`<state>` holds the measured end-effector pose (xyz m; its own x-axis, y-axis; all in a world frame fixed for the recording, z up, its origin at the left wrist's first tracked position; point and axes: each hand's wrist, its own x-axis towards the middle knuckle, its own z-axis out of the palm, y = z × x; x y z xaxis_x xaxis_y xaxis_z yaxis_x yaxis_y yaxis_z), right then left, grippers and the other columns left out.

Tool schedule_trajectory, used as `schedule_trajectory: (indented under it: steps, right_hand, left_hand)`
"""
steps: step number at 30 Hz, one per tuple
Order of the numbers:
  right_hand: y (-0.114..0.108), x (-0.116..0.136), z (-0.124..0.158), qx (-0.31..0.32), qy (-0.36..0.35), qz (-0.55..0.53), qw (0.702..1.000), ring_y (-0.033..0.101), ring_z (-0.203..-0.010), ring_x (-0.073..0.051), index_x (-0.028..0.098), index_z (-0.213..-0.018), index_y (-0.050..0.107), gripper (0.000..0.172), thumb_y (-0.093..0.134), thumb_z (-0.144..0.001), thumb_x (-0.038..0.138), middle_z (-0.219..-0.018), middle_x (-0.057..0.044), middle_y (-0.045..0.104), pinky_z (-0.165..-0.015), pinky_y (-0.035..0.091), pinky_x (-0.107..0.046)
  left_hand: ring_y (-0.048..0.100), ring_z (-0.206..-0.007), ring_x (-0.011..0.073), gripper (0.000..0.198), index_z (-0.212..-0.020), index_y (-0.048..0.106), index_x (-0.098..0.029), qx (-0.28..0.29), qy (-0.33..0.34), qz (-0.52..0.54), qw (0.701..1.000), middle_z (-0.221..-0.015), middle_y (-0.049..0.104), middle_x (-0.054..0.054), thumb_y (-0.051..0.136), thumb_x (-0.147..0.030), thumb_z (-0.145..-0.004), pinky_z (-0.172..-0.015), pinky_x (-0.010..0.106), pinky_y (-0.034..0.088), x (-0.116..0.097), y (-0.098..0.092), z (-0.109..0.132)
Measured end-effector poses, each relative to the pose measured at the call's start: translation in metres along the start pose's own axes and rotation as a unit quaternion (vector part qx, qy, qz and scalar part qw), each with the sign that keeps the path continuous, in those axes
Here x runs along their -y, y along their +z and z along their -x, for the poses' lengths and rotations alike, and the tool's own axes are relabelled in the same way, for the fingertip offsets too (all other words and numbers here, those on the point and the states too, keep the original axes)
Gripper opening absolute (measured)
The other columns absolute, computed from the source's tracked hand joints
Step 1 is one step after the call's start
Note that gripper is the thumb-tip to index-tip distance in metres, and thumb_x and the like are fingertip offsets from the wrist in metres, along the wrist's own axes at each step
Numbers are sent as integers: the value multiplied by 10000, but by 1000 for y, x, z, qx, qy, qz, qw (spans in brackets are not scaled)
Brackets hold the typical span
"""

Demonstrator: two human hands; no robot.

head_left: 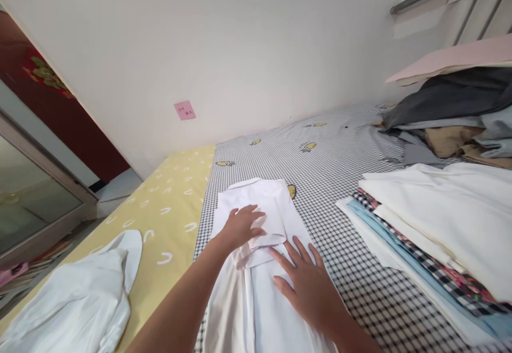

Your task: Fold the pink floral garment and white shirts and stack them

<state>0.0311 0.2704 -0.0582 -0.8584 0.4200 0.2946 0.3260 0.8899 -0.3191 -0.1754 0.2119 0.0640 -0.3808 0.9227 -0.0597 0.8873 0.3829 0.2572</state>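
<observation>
A white shirt (280, 310) lies lengthwise on the checked bedsheet, its sides folded in to a long strip. Across its upper part rests my left hand (243, 227), fingers spread over a folded-over flap that looks like a sleeve and cuff. My right hand (306, 283) lies lower and to the right, palm down with fingers apart, its fingertips by the cuff's edge. Neither hand grips the cloth. The shirt's far end points toward the wall, and its near end runs out of the bottom of the view.
To the right, a stack of folded clothes (436, 198) sits on the checked sheet (348, 225). Behind it are a heap of dark and brown clothes (452, 97) and a pink board-like sheet (456, 59). Another crumpled white garment (88, 289) lies left on yellow cloth (176, 209). A wall (280, 49) bounds the bed.
</observation>
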Motion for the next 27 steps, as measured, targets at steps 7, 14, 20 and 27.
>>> schedule_trajectory:
  steps: [7,14,20,27]
  right_hand:
    - [-2,1,0,18,9,-10,1000,244,-1535,-333,414,-1536,419,542,440,-1008,531,-1614,-39,416,-1208,184,-634]
    - [-3,2,-1,14,8,-17,1000,237,-1537,-339,429,-1532,414,550,495,-993,499,-1649,-4,350,-1209,185,-638]
    - [-9,5,-1,24,15,-20,999,266,-1525,-346,336,-1450,552,491,484,-994,503,-1579,-64,471,-1222,172,-626]
    - [-13,6,-3,41,15,-27,999,259,-1529,-329,317,-1433,565,508,434,-1003,555,-1570,-84,480,-1214,185,-627]
  left_hand:
    - [696,-1103,317,280,-974,795,-275,-51,-11,20,998,-1104,791,103,578,-144,-854,-1044,477,464,-4,21,4]
    - [686,-1119,270,432,-1270,702,-274,-155,-31,72,985,-1093,790,103,430,-178,-949,-1169,464,355,-26,10,-11]
    - [226,-1560,304,670,-1544,377,-318,46,24,37,998,-1690,238,90,578,-422,-913,-1238,593,222,-39,37,2]
    - [91,-1587,277,546,-1545,316,-452,11,40,-23,999,-1707,199,-11,256,-567,-1015,-1252,654,35,-14,72,32]
